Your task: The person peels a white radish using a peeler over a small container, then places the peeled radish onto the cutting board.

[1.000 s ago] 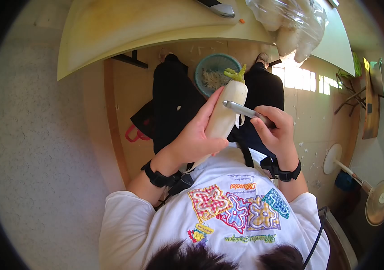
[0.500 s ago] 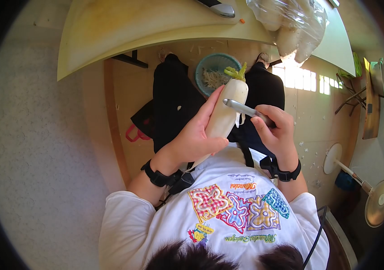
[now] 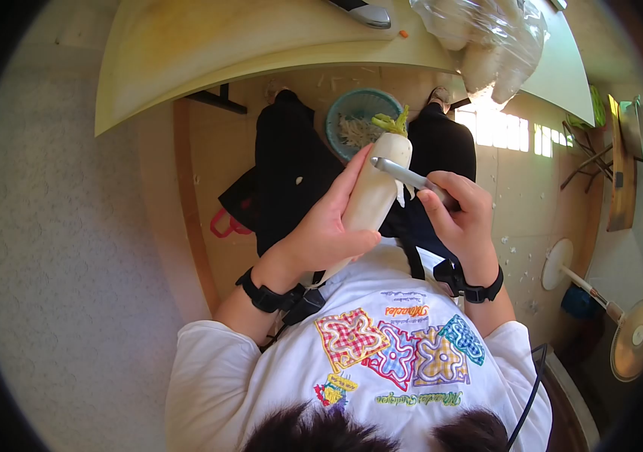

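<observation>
A long white radish [image 3: 371, 188] with a green leafy stub at its far end lies tilted in my left hand [image 3: 329, 226], whose fingers and thumb wrap its left side and lower part. My right hand [image 3: 463, 215] is closed round the handle of a peeler [image 3: 403, 173]. The metal head of the peeler rests across the upper part of the radish. Strips of peel [image 3: 403, 194] hang from the right side of the radish, below the peeler. Beyond the leafy end, a blue-green basin [image 3: 334, 120] holds pale peelings.
At the table's [image 3: 261, 56] far side are a knife [image 3: 363, 11] and a small orange scrap [image 3: 404, 34]. A clear plastic bag [image 3: 499, 53] with white radishes sits at the right edge. A fan [image 3: 636, 339] stands at right, and peel bits dot the floor.
The radish and the peeler have shifted very slightly, a touch to the left. Both hands keep their holds.
</observation>
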`<state>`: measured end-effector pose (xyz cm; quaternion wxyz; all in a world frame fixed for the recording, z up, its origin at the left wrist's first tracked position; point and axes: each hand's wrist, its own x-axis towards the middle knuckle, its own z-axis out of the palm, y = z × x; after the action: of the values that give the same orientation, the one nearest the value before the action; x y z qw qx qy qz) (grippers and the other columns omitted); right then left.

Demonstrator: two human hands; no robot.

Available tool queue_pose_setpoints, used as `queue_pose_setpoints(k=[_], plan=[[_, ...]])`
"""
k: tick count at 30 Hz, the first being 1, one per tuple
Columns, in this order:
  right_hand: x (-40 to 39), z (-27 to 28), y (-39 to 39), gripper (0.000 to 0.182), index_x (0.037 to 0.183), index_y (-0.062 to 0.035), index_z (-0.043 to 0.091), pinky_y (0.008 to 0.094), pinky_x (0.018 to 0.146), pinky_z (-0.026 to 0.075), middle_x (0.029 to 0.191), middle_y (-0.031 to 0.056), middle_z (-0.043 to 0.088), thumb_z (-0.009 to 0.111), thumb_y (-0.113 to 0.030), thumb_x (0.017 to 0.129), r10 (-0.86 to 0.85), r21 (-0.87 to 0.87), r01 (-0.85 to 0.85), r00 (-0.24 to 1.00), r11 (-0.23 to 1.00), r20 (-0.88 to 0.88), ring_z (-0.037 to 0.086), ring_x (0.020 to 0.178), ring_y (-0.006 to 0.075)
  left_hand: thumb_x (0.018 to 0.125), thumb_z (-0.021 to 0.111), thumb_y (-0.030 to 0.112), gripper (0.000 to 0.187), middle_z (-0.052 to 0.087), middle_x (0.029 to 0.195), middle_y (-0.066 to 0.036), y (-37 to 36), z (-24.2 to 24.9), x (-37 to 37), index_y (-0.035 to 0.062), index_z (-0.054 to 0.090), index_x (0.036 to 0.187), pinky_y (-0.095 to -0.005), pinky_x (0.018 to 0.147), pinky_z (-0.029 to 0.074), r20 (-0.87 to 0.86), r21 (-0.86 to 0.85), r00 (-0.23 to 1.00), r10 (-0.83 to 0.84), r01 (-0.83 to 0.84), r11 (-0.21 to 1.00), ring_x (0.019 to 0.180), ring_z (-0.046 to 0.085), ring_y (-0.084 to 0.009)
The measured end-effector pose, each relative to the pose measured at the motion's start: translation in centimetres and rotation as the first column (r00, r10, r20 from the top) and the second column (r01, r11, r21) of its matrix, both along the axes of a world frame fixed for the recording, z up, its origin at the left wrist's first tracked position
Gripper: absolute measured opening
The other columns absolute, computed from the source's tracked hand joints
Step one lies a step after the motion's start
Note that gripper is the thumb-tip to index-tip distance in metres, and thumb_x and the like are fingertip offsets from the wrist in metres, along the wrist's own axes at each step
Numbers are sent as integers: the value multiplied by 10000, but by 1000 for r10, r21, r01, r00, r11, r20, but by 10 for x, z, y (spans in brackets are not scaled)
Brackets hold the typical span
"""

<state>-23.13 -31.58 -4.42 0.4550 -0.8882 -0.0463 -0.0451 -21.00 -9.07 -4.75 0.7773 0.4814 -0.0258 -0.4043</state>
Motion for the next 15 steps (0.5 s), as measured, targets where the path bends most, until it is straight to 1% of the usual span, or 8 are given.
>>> queue_pose_setpoints(k=[5,7,8,9,11,12,14,15], plan=[[-1,-1,3,143,875,-28,677,301,529,432,676,99,606,761,-125,811,-25,13,25,999,1000,-26,556,565,208,757,572,-40,1007,447,1380,-64,1,0,1,138,33,1589,-224,581,476,11,20,1000,-4,4,1000,775,534,-59],[-1,0,5,142,873,-29,677,302,524,422,660,97,589,760,-129,816,-43,-3,43,999,999,-16,542,558,206,754,572,-37,1001,426,1413,-70,3,-1,1,128,43,1588,-218,634,493,-10,21,999,-34,35,999,903,557,-82],[-1,-1,4,142,873,-29,677,302,524,422,660,97,589,760,-129,816,-43,-3,43,999,999,-16,542,558,206,754,572,-37,1001,426,1413,-70,2,0,1,128,43,1588,-218,634,493,-10,21,999,-35,35,999,903,557,-82],[0,-4,3,141,873,-29,677,303,521,415,652,96,580,760,-130,819,-60,15,61,998,998,-26,534,552,205,751,574,-35,1002,414,1427,-73,0,1,1,126,48,1588,-214,647,496,12,5,1000,-22,22,1000,965,550,-92],[0,-5,3,141,872,-28,677,303,517,408,643,94,571,759,-132,822,-77,33,78,996,996,-36,525,547,203,747,576,-34,1003,402,1442,-76,-1,0,0,124,53,1588,-209,660,498,34,-12,999,-9,9,1000,1026,544,-102],[1,-4,3,141,871,-29,677,303,516,404,639,93,566,757,-135,825,-70,27,71,997,997,-34,521,545,202,744,579,-31,1003,382,1464,-78,0,-1,0,117,57,1587,-223,760,496,43,3,999,-9,8,1000,1126,509,-117],[0,-2,2,142,870,-29,677,303,514,400,634,92,561,756,-139,829,-65,17,66,997,998,-33,517,542,202,740,581,-29,1004,362,1487,-80,-1,-3,-1,110,60,1586,-237,860,495,51,14,999,-11,10,1000,1226,474,-133],[1,-1,2,142,870,-30,678,302,514,401,634,91,561,756,-142,830,-67,10,68,997,998,-33,519,543,200,739,581,-27,1002,352,1498,-80,-1,-3,-2,104,60,1586,-262,953,445,56,15,998,-7,6,1000,1278,441,-140]])
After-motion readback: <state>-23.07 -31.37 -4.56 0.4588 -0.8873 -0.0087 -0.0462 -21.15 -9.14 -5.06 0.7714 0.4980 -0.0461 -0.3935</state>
